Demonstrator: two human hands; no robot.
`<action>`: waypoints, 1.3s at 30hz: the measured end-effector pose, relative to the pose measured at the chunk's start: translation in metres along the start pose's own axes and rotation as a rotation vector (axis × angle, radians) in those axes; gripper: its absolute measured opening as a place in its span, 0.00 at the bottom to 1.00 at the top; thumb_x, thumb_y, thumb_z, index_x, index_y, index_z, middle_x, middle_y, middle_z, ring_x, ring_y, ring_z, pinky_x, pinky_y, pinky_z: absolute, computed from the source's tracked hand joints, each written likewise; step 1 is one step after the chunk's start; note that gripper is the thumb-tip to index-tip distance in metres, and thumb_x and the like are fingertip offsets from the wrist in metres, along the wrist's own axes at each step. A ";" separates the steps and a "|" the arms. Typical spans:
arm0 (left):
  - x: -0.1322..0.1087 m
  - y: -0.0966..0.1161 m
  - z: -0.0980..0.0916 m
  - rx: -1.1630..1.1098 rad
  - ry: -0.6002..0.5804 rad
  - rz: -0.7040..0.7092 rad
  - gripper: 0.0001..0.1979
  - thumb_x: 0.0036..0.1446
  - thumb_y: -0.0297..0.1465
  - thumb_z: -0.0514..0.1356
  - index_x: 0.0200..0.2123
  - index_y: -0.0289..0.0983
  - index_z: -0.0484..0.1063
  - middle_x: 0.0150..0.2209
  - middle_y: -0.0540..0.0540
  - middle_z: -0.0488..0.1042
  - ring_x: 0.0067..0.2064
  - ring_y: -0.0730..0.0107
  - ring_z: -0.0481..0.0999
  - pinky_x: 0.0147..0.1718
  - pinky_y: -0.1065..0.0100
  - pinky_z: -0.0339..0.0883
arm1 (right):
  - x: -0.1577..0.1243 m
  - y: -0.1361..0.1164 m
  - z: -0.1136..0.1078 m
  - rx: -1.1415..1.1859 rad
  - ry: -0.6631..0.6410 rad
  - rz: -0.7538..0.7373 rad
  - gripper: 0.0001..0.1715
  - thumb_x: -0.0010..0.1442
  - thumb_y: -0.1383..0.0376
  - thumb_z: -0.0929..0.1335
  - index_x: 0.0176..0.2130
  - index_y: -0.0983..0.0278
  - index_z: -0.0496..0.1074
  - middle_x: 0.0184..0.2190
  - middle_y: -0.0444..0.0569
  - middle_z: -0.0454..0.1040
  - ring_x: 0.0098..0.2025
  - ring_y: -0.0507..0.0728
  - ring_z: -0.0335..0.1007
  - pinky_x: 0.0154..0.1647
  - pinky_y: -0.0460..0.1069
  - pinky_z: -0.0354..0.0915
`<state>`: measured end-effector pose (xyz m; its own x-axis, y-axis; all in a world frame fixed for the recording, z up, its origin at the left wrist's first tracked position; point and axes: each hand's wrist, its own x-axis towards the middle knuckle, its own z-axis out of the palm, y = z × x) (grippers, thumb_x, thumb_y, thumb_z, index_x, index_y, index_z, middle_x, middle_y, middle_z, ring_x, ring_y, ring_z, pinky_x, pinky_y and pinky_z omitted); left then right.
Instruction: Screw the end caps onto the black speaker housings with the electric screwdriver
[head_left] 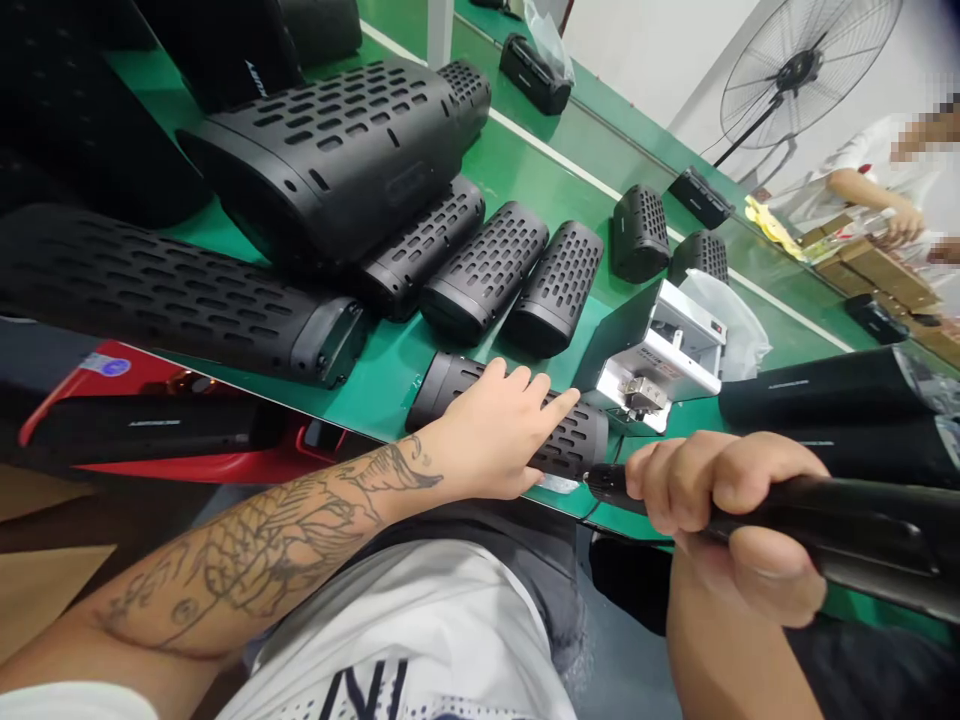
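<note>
My left hand point(499, 430) lies over a black speaker point(577, 440) with a slotted grille, on its side at the near edge of the green bench. The fingers reach across its top and the thumb rests on the near side, gripping it. My right hand point(727, 490) is closed around a black electric screwdriver point(847, 530). Its tip points left and meets, or nearly meets, the speaker's right end; contact is hard to make out. Just behind the speaker stands a silver, box-shaped screw feeder point(652, 360).
Several slotted speakers, one a large speaker point(337, 150), crowd the bench to the left and behind. A red crate point(172, 390) sits below the left edge. At right are black speakers point(825, 400) and a plastic bag point(727, 320). Beyond, a person point(862, 190) works near a fan point(802, 70).
</note>
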<state>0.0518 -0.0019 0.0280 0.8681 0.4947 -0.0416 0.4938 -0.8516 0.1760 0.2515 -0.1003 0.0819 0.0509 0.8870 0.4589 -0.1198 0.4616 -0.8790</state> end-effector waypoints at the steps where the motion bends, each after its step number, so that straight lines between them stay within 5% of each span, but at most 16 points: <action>1: 0.000 0.000 0.000 0.001 0.000 -0.001 0.52 0.71 0.52 0.71 0.86 0.33 0.59 0.65 0.29 0.79 0.61 0.36 0.80 0.58 0.45 0.66 | -0.001 0.002 0.000 0.006 -0.012 -0.009 0.17 0.66 0.57 0.84 0.38 0.60 0.78 0.23 0.36 0.76 0.19 0.50 0.69 0.27 0.51 0.75; 9: 0.001 -0.002 0.004 0.009 0.037 -0.009 0.53 0.69 0.54 0.73 0.85 0.33 0.62 0.65 0.27 0.80 0.61 0.35 0.80 0.59 0.45 0.67 | -0.009 -0.009 0.000 -0.032 0.013 -0.016 0.15 0.67 0.56 0.83 0.42 0.60 0.81 0.26 0.39 0.78 0.22 0.53 0.74 0.30 0.53 0.78; 16: 0.005 0.008 0.005 0.042 0.008 -0.064 0.54 0.71 0.55 0.71 0.86 0.29 0.60 0.62 0.26 0.80 0.57 0.34 0.81 0.56 0.43 0.69 | 0.048 0.007 -0.062 -0.291 0.407 -0.337 0.19 0.63 0.52 0.85 0.38 0.60 0.81 0.22 0.38 0.78 0.18 0.54 0.72 0.24 0.53 0.78; 22: -0.012 0.005 0.007 -0.055 0.139 -0.040 0.51 0.68 0.56 0.75 0.82 0.34 0.68 0.67 0.26 0.80 0.65 0.31 0.79 0.67 0.38 0.68 | 0.060 0.036 -0.079 -0.356 0.427 -0.274 0.23 0.67 0.55 0.82 0.28 0.60 0.75 0.20 0.38 0.74 0.17 0.54 0.70 0.22 0.52 0.76; 28: -0.047 -0.038 0.008 -0.058 0.214 -0.071 0.52 0.57 0.48 0.82 0.79 0.40 0.73 0.72 0.27 0.78 0.71 0.27 0.76 0.76 0.30 0.63 | 0.049 0.026 -0.073 -0.361 0.405 -0.257 0.23 0.67 0.52 0.82 0.28 0.60 0.77 0.21 0.39 0.75 0.17 0.53 0.71 0.23 0.52 0.77; 32: -0.055 -0.055 0.011 -0.068 0.237 -0.085 0.50 0.54 0.46 0.83 0.77 0.38 0.76 0.68 0.28 0.81 0.67 0.28 0.79 0.71 0.34 0.71 | 0.040 0.004 -0.061 -0.320 0.403 -0.286 0.16 0.66 0.51 0.82 0.37 0.58 0.81 0.22 0.37 0.77 0.18 0.54 0.71 0.23 0.52 0.77; 37: -0.054 -0.053 0.013 -0.115 0.234 -0.094 0.48 0.56 0.44 0.82 0.77 0.39 0.75 0.64 0.32 0.83 0.61 0.35 0.83 0.61 0.42 0.78 | 0.016 -0.034 -0.005 -0.214 0.178 -0.208 0.18 0.72 0.45 0.79 0.42 0.55 0.83 0.23 0.38 0.78 0.18 0.55 0.71 0.27 0.57 0.79; 39: -0.054 -0.052 0.013 -0.117 0.232 -0.094 0.49 0.56 0.45 0.82 0.77 0.38 0.75 0.65 0.31 0.82 0.62 0.34 0.83 0.61 0.42 0.78 | 0.009 -0.040 0.021 -0.175 0.249 -0.111 0.18 0.72 0.46 0.81 0.41 0.55 0.81 0.24 0.37 0.75 0.21 0.54 0.71 0.32 0.56 0.78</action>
<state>-0.0202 0.0131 0.0088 0.7769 0.6089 0.1606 0.5509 -0.7807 0.2948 0.2356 -0.1114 0.1240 0.2980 0.7962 0.5266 0.0713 0.5315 -0.8440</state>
